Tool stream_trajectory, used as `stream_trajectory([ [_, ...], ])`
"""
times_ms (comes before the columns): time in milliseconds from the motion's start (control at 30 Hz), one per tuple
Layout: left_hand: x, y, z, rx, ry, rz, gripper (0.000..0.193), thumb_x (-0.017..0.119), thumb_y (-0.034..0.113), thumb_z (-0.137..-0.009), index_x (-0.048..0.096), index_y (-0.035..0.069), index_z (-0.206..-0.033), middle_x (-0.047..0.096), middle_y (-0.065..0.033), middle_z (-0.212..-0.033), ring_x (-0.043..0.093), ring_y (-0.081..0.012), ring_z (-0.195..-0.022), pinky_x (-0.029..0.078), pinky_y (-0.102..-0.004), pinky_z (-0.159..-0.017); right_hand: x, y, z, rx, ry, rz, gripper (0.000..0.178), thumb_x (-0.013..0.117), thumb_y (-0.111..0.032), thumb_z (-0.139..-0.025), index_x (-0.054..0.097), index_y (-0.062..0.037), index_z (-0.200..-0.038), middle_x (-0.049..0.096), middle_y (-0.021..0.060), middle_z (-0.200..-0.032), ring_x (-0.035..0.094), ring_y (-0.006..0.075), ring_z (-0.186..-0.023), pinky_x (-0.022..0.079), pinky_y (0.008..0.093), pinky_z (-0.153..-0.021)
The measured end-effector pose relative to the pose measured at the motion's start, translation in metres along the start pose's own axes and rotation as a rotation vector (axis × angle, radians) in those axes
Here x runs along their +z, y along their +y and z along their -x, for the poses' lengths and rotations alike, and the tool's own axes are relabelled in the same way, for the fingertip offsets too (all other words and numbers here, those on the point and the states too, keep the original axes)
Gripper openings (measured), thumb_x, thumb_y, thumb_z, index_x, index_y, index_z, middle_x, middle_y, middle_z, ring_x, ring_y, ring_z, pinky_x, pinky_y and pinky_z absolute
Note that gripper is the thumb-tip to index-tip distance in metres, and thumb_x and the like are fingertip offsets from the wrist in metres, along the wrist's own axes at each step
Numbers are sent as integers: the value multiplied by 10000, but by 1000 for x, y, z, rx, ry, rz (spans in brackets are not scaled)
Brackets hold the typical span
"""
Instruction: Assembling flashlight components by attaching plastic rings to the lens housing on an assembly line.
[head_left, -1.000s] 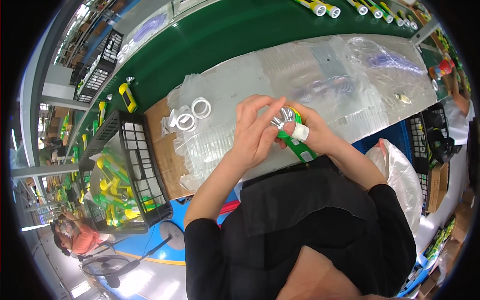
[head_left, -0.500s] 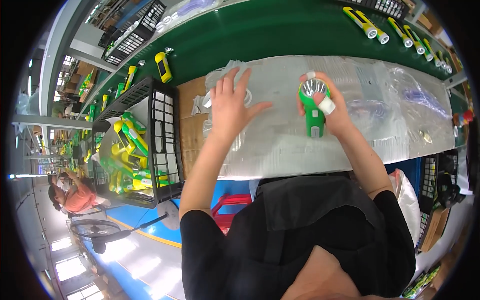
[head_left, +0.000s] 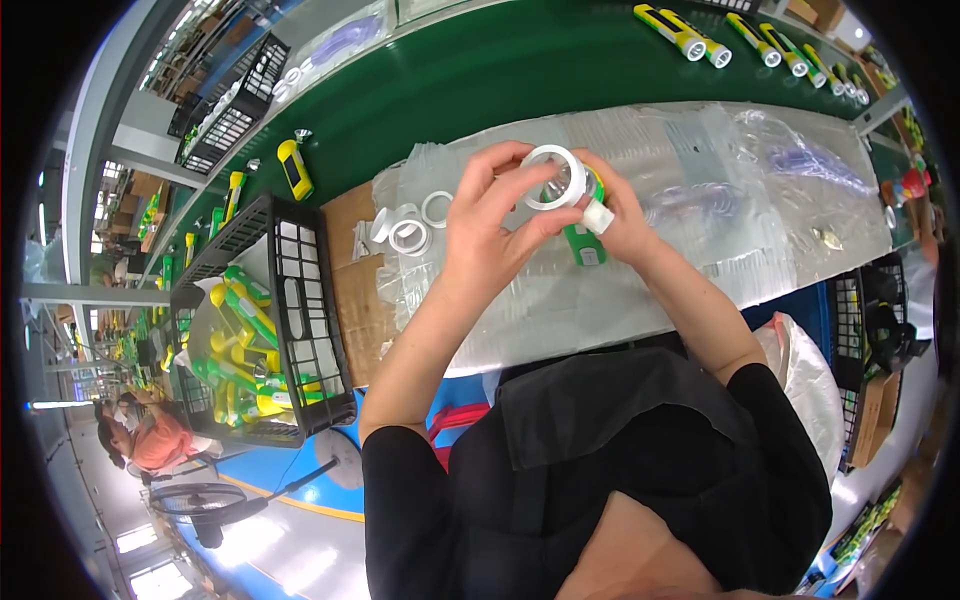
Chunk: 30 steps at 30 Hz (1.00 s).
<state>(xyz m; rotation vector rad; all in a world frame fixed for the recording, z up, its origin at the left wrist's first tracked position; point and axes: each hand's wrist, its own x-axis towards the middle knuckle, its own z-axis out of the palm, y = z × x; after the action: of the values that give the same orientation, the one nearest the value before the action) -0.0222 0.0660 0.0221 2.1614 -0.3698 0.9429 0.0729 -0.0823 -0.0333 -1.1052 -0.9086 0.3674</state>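
Observation:
My left hand (head_left: 495,205) pinches a white ring (head_left: 554,178) between thumb and fingers. The ring is tilted and stands in front of the flashlight's head, hiding most of it; whether the two touch I cannot tell. My right hand (head_left: 622,215) is wrapped round a green and yellow flashlight (head_left: 588,247), whose lower body shows below my hands. White tape covers one right fingertip. More white rings (head_left: 410,236) lie on the plastic-covered cardboard to the left of my left hand.
A black crate (head_left: 300,320) full of green and yellow flashlights (head_left: 240,340) stands at the left. Behind the work surface (head_left: 560,310) runs a green belt (head_left: 480,90) with flashlights (head_left: 670,32) along it. Clear plastic bags (head_left: 800,165) lie at right. A person (head_left: 160,440) sits far left.
My left hand has picked up a white ring and moved right to the flashlight's head. My right hand, still holding the flashlight, appears further left in the picture; the whole view has shifted.

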Motion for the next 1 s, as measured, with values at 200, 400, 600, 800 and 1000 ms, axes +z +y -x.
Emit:
stream_trajectory([
  [200,4,-3,2,-32,-65,-33,406,846,262,-677,720,61,-1006,585,-98,-1128,605,-190,-894,496,-292,-679,-5,1,3,131,-82,-99,469,640,-255,-918,461,-53,-1302,584,66,-1045,608,146,-869,525,299,-736],
  [400,4,4,-1,-13,-129,-29,398,854,235,-666,728,68,-1004,580,-89,-1122,596,-189,-865,505,-303,-695,-9,-11,1,-102,14,9,613,703,-297,-885,435,-55,-1380,607,75,-1184,602,209,-1042,498,347,-894],
  [600,9,17,-10,-36,-261,-26,513,865,228,-638,689,143,-1112,565,-80,-1159,581,-226,-905,510,-336,-697,-71,-65,-4,-305,-257,719,446,799,-137,-765,607,-50,-1158,593,112,-1217,600,247,-1094,509,360,-881],
  [800,37,15,-15,46,-199,-28,435,841,215,-682,636,138,-1058,631,-88,-1043,640,-285,-915,523,-386,-703,-59,-134,-35,-11,-665,1059,376,749,-75,-712,601,-35,-1055,565,81,-942,578,249,-833,485,348,-699],
  [1000,49,19,-11,-20,-187,45,362,826,179,-700,624,128,-996,649,-63,-863,647,-273,-784,508,-383,-645,-62,-144,-50,90,-881,1099,308,677,-3,-676,581,-17,-968,545,86,-898,571,252,-799,478,351,-677],
])
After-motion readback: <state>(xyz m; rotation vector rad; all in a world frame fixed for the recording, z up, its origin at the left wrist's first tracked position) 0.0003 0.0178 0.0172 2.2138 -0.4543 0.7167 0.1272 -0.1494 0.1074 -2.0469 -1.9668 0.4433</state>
